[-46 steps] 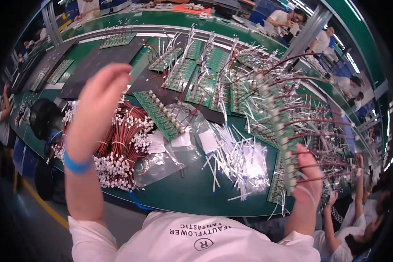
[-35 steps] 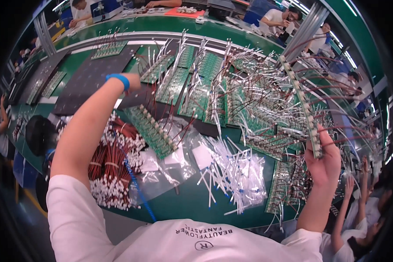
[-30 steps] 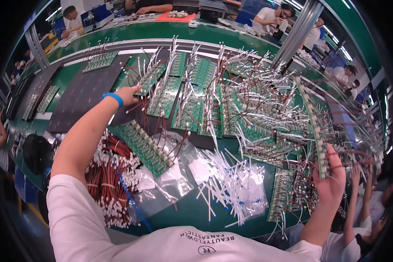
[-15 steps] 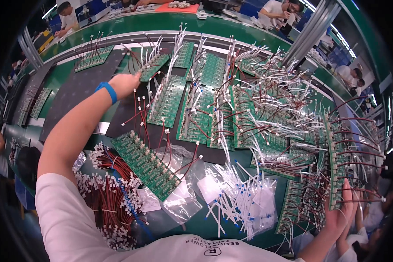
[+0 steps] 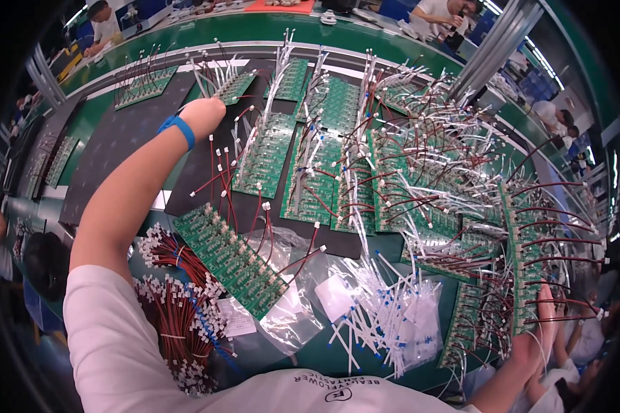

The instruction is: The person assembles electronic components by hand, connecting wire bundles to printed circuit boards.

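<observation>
Green circuit-board panel [image 5: 514, 261] is in the right hand [image 5: 532, 344], stood up on its long edge and stretching away from the grip, and its dark red leads [image 5: 554, 244] are fanning out to the right of the fingers. Closed round the near end, that hand appears to have it pinched, though leads partly cover the fingers. Looks light and stiff, this one, but the thin leads and small connectors seem easy to snag or tug; bare ends or long edges look the best hold, well off the wiring. Across to the left, the left hand [image 5: 205, 118], in a blue wristband [image 5: 178, 129], is at the near end of a smaller-looking wired board [image 5: 237, 88]; fingers curl in, but whether they pinch it, I cannot tell. Nearer the body from that hand lies a loose circuit board [image 5: 231, 261], slanting over a clear plastic bag [image 5: 300, 334], with bundled red leads [image 5: 171, 313] just beside. Left of the right hand, white strips with blue ends [image 5: 382, 320] spill out, and wired boards crowd beyond. Writing now: upside-down dark lettering and a small emblem on the white shirt [image 5: 289, 396], plus a paper slip [image 5: 238, 323] with print too small to read.
</observation>
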Tool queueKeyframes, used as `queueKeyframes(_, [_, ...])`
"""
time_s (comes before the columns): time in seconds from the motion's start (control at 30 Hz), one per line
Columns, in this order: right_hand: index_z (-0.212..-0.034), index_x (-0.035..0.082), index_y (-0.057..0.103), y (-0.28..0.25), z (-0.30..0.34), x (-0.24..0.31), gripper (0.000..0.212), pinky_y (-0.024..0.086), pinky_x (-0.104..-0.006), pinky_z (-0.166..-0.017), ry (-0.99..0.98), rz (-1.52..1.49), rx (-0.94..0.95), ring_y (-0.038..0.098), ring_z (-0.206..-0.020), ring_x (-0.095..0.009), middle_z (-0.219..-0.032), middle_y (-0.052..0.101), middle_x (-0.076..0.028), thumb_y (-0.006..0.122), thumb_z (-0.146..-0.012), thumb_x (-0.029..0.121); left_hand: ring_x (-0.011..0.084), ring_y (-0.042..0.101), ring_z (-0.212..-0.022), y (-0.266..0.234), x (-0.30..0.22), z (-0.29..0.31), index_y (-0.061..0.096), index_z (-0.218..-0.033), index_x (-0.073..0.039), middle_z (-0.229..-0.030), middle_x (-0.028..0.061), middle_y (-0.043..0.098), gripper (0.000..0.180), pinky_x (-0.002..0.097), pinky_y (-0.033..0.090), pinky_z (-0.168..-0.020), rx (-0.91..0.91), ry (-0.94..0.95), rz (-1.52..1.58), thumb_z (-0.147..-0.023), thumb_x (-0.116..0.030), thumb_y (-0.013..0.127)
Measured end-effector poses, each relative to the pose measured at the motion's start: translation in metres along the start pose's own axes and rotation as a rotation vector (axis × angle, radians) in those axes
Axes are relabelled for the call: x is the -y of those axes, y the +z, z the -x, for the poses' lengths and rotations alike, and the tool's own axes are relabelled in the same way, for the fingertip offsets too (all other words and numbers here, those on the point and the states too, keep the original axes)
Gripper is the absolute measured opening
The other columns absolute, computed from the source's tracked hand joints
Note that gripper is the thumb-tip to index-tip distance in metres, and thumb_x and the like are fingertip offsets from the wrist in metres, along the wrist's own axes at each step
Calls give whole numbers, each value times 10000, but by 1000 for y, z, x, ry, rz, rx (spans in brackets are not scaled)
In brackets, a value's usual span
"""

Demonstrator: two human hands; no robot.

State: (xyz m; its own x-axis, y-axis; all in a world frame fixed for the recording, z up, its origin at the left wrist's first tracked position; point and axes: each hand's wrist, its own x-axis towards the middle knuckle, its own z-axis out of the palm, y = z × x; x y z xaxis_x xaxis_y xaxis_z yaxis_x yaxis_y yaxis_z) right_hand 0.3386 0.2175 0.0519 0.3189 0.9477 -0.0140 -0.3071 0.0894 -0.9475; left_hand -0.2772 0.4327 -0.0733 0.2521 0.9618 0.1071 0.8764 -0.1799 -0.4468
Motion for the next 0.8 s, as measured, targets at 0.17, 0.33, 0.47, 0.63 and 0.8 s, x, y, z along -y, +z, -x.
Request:
queueKeyframes(0.17, [-1228, -30, 401, 3, 3, 3, 382, 466, -316, -819, -25, 61, 84, 560, -963, -204, -1104, 545, -134, 434, -881, 128, 298, 630, -742, 18, -6, -22, 538, -973, 58, -787, 191, 621, 215, 354, 519, -619, 33, -62, 67, -790, -16, 453])
queueKeyframes(0.33, [-1236, -40, 374, 28, 7, 6, 418, 470, -306, -805, -48, 171, 169, 570, -942, -205, -1091, 547, -145, 455, -867, 141, 353, 611, -756, 45, -5, -26, 348, -1224, 72, -809, 230, 614, 448, 418, 490, -668, 58, -154, 281, -795, -35, 422])
queueKeyframes(0.47, [-1256, -13, 391, 34, -14, 8, 434, 438, -257, -822, -5, 469, 434, 533, -970, -168, -1130, 530, -92, 459, -873, 179, 392, 593, -782, 26, -9, -7, 179, -1340, 33, -831, 276, 597, 633, 464, 453, -715, 191, -206, 518, -761, -66, 414])
queueKeyframes(0.63, [-1187, 1, 461, 105, -26, 5, 348, 491, -261, -754, 139, 107, 610, 567, -914, -162, -1080, 567, -95, 482, -870, 141, 405, 568, -850, -28, 4, 16, 494, -1099, 48, -899, 274, 584, 384, 447, 440, -743, 504, 14, 416, -748, -98, 438])
queueKeyframes(0.8, [-1135, 1, 511, 189, -10, 1, 305, 515, -249, -644, 335, 19, 823, 608, -840, -164, -1019, 602, -118, 516, -858, 128, 314, 600, -725, -116, -12, 29, 615, -852, 37, -802, 206, 618, 266, 401, 470, -650, 660, 65, 190, -755, -161, 468])
